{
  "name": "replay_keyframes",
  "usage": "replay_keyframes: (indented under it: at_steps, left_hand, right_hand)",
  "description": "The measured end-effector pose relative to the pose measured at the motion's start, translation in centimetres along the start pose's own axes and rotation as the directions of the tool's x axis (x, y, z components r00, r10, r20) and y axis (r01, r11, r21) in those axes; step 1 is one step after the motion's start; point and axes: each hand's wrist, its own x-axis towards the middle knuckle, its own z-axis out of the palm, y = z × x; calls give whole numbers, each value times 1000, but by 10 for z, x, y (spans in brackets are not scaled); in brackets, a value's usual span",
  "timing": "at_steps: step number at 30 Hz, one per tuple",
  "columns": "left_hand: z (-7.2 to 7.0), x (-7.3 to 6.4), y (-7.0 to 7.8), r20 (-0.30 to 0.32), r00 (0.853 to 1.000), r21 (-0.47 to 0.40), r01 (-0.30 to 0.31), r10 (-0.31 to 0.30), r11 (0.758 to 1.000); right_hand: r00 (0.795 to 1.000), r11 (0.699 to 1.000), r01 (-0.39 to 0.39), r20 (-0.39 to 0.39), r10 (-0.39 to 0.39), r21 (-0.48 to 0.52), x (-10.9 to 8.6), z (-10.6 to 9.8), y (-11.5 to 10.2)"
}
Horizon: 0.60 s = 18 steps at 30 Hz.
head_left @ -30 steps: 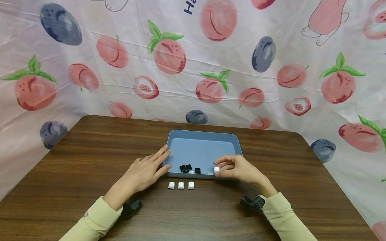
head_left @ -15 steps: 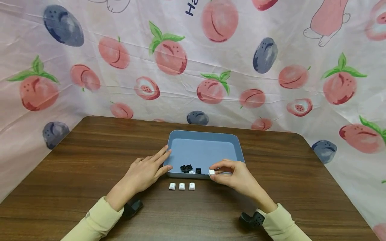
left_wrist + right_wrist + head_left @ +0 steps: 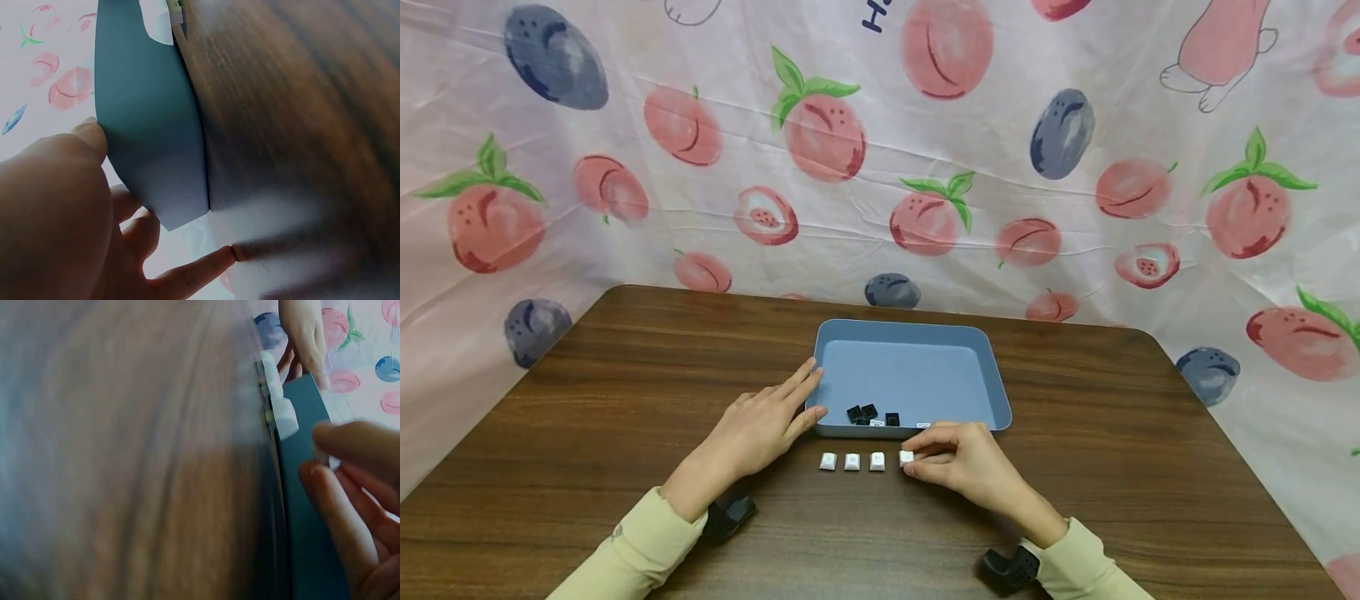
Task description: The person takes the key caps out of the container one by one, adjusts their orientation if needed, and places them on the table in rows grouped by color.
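Between thumb and fingertips my right hand (image 3: pixel 970 467) pinches a white keycap (image 3: pixel 907 458), close over the table in front of the tray. Three white keycaps stand in a row to its left, the nearest being a keycap (image 3: pixel 877 462) with a small dark mark on top. My left hand (image 3: pixel 756 429) has its fingers spread and touches the left side of the blue tray (image 3: pixel 910 333). In the left wrist view its thumb and fingers lie along the tray wall (image 3: pixel 150 125). The right wrist view shows the pinched keycap (image 3: pixel 322 456) mostly covered by fingers.
Inside the tray, by its front wall, lie several dark keycaps (image 3: pixel 868 412), seemingly upside down, with a white keycap (image 3: pixel 922 426) further right. The wooden table (image 3: pixel 662 375) reaches back to a fruit-printed cloth (image 3: pixel 850 233). A black strap device sits at each wrist.
My right hand has carried the white keycap out of the tray, toward me and left, to the right end of the row. The left hand has stayed at the tray.
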Motion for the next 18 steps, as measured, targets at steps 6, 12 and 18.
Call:
replay_keyframes:
  at_steps: [6,12,18]
  left_hand:
    - [-1,-1,0,11,1000,-6,4,-4,1000]
    - [-2,-1,0,3,1000,0,-2,2,1000]
    - [-3,-1,1,10,1000,-4,-6,6,1000]
  right_hand:
    - [1000,999,7,14,-6,-43,0,4,0]
    - [999,996,38,15,-36,-85,0,6,1]
    - [998,988,58,10,-57,-144,0,6,6]
